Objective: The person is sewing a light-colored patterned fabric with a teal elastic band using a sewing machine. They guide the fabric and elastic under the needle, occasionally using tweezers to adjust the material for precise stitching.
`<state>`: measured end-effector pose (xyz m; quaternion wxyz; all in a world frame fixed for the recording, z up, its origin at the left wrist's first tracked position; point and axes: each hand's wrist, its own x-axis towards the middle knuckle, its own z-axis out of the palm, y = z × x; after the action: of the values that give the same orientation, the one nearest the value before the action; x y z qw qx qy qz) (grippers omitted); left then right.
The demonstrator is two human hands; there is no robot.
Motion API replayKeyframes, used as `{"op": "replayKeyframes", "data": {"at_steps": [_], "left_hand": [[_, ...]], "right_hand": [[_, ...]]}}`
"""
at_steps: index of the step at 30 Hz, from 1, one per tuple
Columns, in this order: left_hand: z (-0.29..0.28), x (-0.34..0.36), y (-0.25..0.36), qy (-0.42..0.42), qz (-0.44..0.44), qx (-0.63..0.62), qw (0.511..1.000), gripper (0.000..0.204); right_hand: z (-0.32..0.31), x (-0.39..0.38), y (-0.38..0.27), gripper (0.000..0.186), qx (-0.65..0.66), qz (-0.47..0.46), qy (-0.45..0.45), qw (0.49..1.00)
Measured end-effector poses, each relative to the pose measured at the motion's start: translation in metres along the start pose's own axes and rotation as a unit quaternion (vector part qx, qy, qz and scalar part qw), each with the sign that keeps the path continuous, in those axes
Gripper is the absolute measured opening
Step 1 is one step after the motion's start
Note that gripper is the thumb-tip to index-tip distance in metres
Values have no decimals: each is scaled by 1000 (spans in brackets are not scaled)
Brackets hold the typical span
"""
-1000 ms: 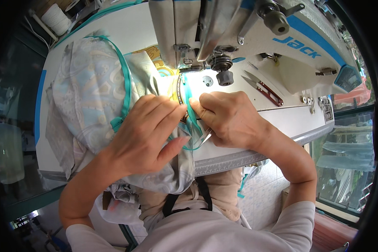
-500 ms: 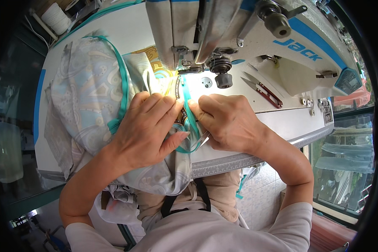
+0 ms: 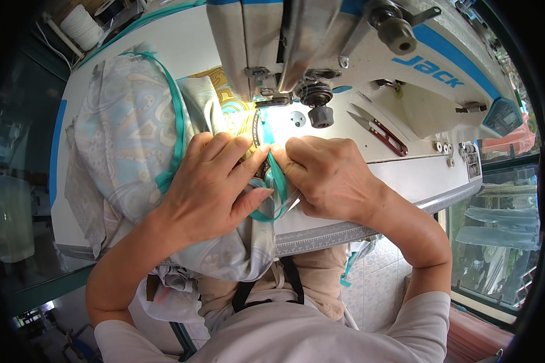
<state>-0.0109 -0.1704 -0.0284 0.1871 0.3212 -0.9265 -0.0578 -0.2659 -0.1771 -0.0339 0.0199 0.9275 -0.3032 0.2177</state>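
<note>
Pale paisley-patterned fabric (image 3: 127,115) lies bunched on the sewing machine's bed, its printed edge running under the needle area. My left hand (image 3: 215,181) rests on that fabric with its fingers spread, the index fingertip touching the edge beside a teal binding tape (image 3: 278,178). My right hand (image 3: 330,175) is closed, thumb and index finger pinching the tape at the fabric edge. The tape loops down between my hands. A thin metal tip (image 3: 293,198) pokes out under my right palm; its kind is hidden. The presser foot (image 3: 272,101) is just beyond my fingertips.
The sewing machine head (image 3: 321,48) overhangs the far side. Red-handled thread snips (image 3: 381,130) lie right of my right hand, with small bobbins (image 3: 445,147) farther right. A ruler strip (image 3: 321,238) marks the table's front edge. A white thread cone (image 3: 80,27) stands far left.
My left index fingertip has shifted slightly right, closer to the right fingertips at the tape. The tape loop between my hands has moved a little. My right hand is nearly still.
</note>
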Motion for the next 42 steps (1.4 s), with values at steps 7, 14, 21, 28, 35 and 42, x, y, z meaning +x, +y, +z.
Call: {"op": "replayKeyframes", "data": {"at_steps": [7,14,21,28,35,42], "left_hand": [[-2,1,-2,3,10,-9,1000,56],[1,-3,-3,11,-12,-76,997,60],[0,-2,-4,9,-5,-68,998,64],[0,-2,-3,10,-8,-68,998,65],[1,-1,-6,18,-7,-69,997,64],[1,1,-9,20,-12,-66,998,63]], "right_hand": [[-3,3,-1,25,9,10,33,999],[-1,1,1,27,14,-17,34,999],[-5,1,2,55,8,-20,18,1000],[-6,3,0,55,12,-11,6,1000],[-3,2,2,54,1,-7,11,1000],[-4,4,3,57,-4,5,0,1000]]}}
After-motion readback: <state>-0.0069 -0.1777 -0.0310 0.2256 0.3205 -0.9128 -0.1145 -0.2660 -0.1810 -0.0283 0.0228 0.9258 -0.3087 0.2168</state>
